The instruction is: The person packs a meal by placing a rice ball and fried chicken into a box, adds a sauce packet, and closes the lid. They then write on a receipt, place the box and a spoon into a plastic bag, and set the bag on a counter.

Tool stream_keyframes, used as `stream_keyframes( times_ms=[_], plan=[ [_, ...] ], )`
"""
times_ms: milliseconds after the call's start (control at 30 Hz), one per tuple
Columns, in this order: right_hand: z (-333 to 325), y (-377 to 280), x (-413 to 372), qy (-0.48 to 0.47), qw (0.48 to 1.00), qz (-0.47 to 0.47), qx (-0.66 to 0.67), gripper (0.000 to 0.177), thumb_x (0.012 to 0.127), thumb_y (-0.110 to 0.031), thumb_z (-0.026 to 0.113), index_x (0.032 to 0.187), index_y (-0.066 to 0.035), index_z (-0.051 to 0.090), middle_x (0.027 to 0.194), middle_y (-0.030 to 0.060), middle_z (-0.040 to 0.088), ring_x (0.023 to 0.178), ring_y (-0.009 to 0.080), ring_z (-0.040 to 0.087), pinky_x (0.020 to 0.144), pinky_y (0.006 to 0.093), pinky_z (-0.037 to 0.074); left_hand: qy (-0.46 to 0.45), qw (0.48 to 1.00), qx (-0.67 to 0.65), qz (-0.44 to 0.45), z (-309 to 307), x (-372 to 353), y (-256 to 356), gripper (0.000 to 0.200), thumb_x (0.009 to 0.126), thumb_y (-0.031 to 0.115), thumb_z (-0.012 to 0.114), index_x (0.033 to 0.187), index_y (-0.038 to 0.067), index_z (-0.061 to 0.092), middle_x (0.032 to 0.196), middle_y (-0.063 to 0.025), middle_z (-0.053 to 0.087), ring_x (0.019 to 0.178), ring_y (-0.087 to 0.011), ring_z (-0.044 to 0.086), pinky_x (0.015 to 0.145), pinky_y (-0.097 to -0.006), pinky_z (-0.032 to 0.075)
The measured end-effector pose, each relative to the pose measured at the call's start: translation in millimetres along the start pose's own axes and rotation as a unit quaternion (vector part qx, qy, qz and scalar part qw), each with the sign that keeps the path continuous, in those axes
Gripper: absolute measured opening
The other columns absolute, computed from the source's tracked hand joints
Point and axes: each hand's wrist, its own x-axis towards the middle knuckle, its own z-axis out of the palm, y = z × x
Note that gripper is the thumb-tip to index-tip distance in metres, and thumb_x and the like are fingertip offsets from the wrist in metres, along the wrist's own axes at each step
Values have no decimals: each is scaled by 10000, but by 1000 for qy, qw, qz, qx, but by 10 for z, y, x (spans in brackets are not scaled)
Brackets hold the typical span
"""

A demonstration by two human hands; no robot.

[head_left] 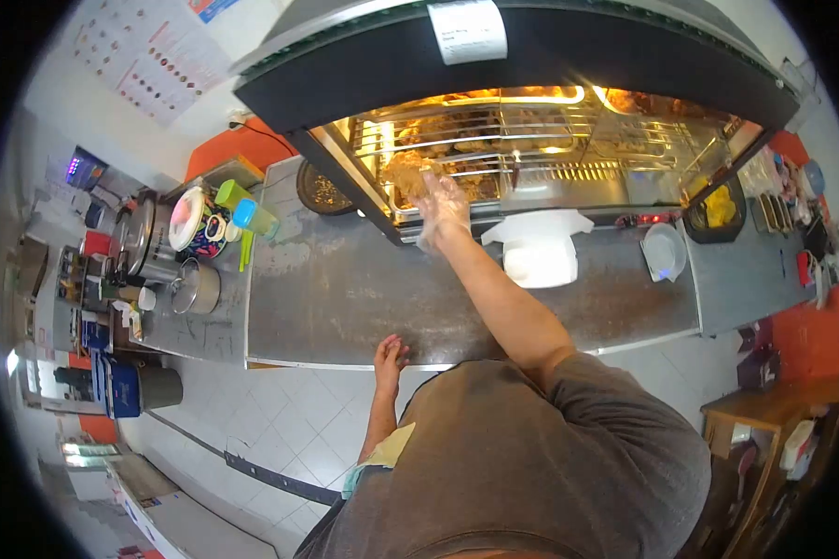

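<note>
My right hand [443, 207], in a clear plastic glove, reaches into the lit food warmer [569, 58]. Its fingers close on a golden, breaded piece of fried chicken [405, 175] at the cabinet's lower left; the fingertips are partly hidden. Wire racks [541, 130] inside hold more browned food. My left hand [391, 353] rests by the front edge of the metal counter [364, 298], bare, its fingers loosely bent and holding nothing. A white takeaway box [539, 263] lies open on the counter, to the right of my right forearm.
A clear plastic bowl [664, 252] and a black tray [718, 231] with something yellow stand to the right. On the left are a round dark pan [319, 191], plastic cups [254, 216], a metal pot [196, 287] and a large pressure cooker [143, 238].
</note>
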Motion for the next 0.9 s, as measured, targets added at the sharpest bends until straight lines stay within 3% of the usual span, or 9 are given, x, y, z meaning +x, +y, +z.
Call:
stream_keyframes(
  times_ms=[133, 367, 433, 533, 600, 733, 800, 867, 900],
  plan=[
    [-865, -330, -494, 25, 996, 79, 12, 588, 797, -121, 721, 1279, -14, 402, 1142, 107, 568, 895, 245, 626, 709, 341, 542, -14, 1000, 13, -24, -119, -72, -70, 330, 912, 247, 553, 1217, 127, 515, 1193, -43, 568, 973, -152, 581, 750, -321, 465],
    [-2440, -871, -470, 280, 929, -185, -156, 565, 788, -161, 733, 1258, -31, 447, 1129, 110, 568, 943, 250, 601, 768, 342, 531, 3, 998, 27, -51, -300, 2, -197, 336, 920, 322, 543, 1201, 140, 521, 1196, -47, 561, 972, -162, 578, 777, -365, 470],
    [-2704, -954, -171, 292, 848, -229, -377, 575, 765, -126, 728, 1254, -41, 438, 1111, 113, 566, 937, 248, 594, 776, 360, 515, -14, 998, 42, -54, -239, 56, -182, 333, 920, 322, 543, 1197, 140, 524, 1177, -42, 567, 970, -160, 577, 771, -363, 469],
    [-2807, -737, 165, 366, 883, -210, -205, 483, 750, -71, 698, 1187, -44, 492, 1055, 104, 569, 938, 235, 586, 793, 379, 501, -32, 996, 58, -62, -80, 94, -9, 314, 920, 300, 551, 1186, 134, 534, 1122, -29, 584, 955, -146, 576, 747, -330, 465],
    [-2900, -680, 201, 359, 909, -170, -130, 465, 744, -34, 668, 1175, -76, 498, 983, 88, 562, 884, 218, 578, 741, 360, 508, -59, 994, 92, -12, -68, 176, 76, 294, 918, 263, 562, 1179, 128, 541, 1103, -29, 590, 935, -131, 580, 728, -292, 459],
    [-2901, -576, 218, 133, 974, -126, -132, 368, 785, -61, 644, 1128, -132, 532, 868, 19, 547, 678, 126, 533, 531, 242, 465, -44, 997, 71, 4, -327, 370, 8, 314, 918, 275, 556, 1195, 130, 528, 1140, -40, 588, 979, -148, 579, 777, -340, 457],
    [-2463, -413, 74, 282, 881, -172, -340, 225, 835, -97, 611, 1058, -122, 581, 783, -7, 540, 645, 97, 527, 491, 196, 429, -33, 997, 67, 7, -509, 434, -18, 283, 920, 245, 553, 1177, 126, 544, 1110, -41, 600, 949, -145, 590, 751, -324, 461],
    [-1796, 35, -91, 247, 836, -215, -441, 170, 882, -138, 563, 1043, -93, 596, 786, 28, 588, 645, 125, 558, 538, 223, 447, -22, 997, 64, 23, -727, 534, -21, 270, 916, 230, 562, 1165, 127, 554, 1101, -42, 602, 942, -143, 595, 731, -307, 456],
    [-1567, 221, -145, 111, 701, -295, -640, 209, 881, -226, 581, 876, -31, 657, 790, 72, 656, 767, 180, 603, 712, 333, 478, -11, 999, 44, 27, -845, 592, -19, 269, 913, 226, 568, 1160, 120, 555, 1092, -41, 606, 934, -139, 596, 723, -292, 451]
  ],
)
